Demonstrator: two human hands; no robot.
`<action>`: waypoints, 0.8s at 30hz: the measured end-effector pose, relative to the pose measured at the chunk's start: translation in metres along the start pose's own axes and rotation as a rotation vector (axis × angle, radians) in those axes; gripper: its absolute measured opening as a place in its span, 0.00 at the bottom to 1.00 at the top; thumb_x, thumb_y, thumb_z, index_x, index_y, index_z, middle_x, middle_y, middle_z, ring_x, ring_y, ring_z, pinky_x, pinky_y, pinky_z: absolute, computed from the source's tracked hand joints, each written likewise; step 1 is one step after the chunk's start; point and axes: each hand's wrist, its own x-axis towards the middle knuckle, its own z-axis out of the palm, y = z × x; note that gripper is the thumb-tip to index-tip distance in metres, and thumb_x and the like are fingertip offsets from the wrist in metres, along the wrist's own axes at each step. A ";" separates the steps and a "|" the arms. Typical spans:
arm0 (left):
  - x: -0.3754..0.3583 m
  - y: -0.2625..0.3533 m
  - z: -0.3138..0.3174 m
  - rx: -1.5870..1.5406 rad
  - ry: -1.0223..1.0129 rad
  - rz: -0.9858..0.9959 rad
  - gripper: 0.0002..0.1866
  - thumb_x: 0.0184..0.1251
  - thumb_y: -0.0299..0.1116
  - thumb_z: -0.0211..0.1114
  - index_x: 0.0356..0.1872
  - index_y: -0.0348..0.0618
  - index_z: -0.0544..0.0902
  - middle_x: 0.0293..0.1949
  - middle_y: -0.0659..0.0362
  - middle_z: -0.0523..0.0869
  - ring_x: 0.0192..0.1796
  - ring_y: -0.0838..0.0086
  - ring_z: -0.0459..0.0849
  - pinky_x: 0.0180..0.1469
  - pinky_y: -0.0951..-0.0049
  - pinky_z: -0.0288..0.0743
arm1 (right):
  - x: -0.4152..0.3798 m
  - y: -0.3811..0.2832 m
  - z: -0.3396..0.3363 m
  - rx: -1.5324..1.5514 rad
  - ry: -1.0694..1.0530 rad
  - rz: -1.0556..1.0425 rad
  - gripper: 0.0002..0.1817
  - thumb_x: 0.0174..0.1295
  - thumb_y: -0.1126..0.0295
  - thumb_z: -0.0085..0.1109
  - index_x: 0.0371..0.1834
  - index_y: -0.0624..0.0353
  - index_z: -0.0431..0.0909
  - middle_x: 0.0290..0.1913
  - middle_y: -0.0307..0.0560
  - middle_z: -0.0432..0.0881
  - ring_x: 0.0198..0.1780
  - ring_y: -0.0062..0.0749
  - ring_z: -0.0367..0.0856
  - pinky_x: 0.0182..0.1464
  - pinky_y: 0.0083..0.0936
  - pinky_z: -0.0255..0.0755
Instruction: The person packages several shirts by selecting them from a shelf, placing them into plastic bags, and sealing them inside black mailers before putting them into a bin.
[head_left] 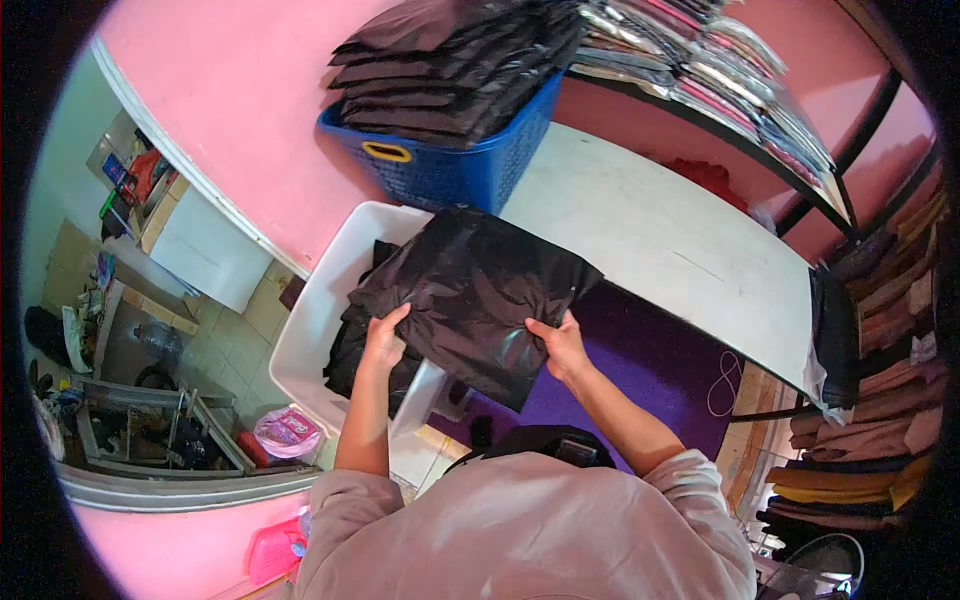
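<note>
A flat black plastic package (480, 295) is held out between my two hands, over the right side of a white bin (290, 365). My left hand (388, 335) is closed on its left edge, thumb on top. On the package's right part, my right hand (560, 342) pinches the plastic between thumb and fingers. More black packages (345, 350) lie inside the white bin, partly hidden under the held one. Just behind, a blue basket (450, 178) carries a tall stack of black packages (450, 70).
A white table (660, 240) extends to the right, below a shelf of wrapped garments (690, 60). Clothes (870, 430) hang at the right. A purple surface (640, 380) lies beneath the table. A pink bag (288, 432) sits on the floor left of me.
</note>
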 end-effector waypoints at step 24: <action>-0.004 0.045 -0.256 -0.238 0.264 -0.200 0.15 0.54 0.25 0.61 0.45 0.40 0.76 0.47 0.57 0.79 0.50 0.63 0.76 0.57 0.60 0.66 | 0.059 0.223 0.147 -0.490 0.196 0.154 0.22 0.49 0.86 0.55 0.50 0.64 0.67 0.46 0.47 0.77 0.43 0.31 0.75 0.48 0.29 0.69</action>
